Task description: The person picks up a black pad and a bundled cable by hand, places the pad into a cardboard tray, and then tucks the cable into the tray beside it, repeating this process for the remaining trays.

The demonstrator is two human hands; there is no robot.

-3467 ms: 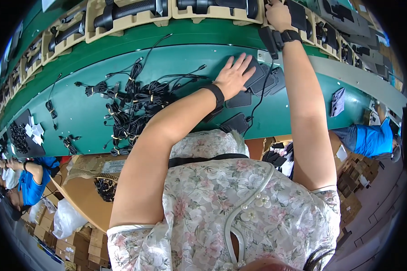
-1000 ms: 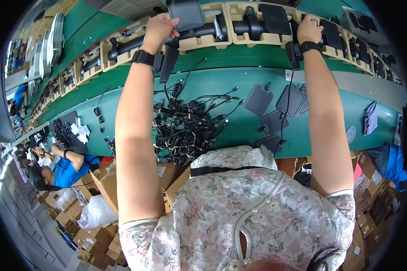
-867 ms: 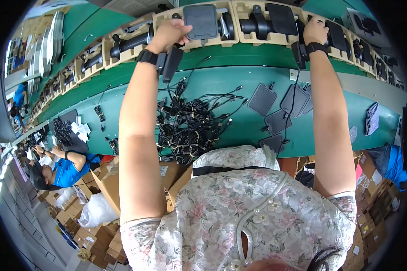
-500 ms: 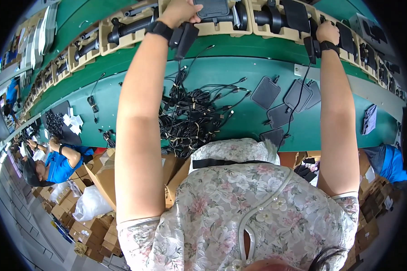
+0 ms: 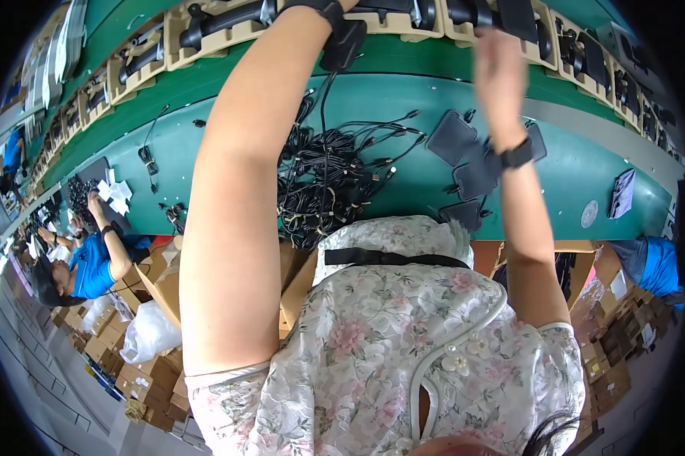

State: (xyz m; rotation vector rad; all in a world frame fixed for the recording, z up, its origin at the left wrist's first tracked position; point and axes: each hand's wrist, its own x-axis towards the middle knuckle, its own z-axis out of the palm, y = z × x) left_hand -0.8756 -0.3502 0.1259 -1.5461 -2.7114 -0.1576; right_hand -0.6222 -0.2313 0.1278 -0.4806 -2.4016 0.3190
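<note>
My left hand (image 5: 348, 4) is at the top edge, over a tan moulded tray (image 5: 422, 33) that holds black tube-shaped parts and flat pads; its fingers are cut off from view. Smeared by motion, my right hand (image 5: 502, 70) is over the near edge of the tray row, close to a black pad (image 5: 518, 20) in a tray. What it holds, if anything, cannot be made out. Each wrist wears a black band with a small box. Below my right hand, several flat black pads (image 5: 452, 138) with short plugs lie on the green table (image 5: 403, 182).
A heap of bundled black cables (image 5: 327, 182) covers the table's middle, with a single cable bundle (image 5: 148, 158) farther left. A folded packet (image 5: 623, 194) lies at the right. Cardboard boxes (image 5: 154, 380) stand below the edge. A co-worker in blue (image 5: 95, 270) works at the left.
My right hand has left the tray at the upper right and swung left and nearer. My left hand has shifted right and farther, partly out of the picture. The trays sit farther right.
</note>
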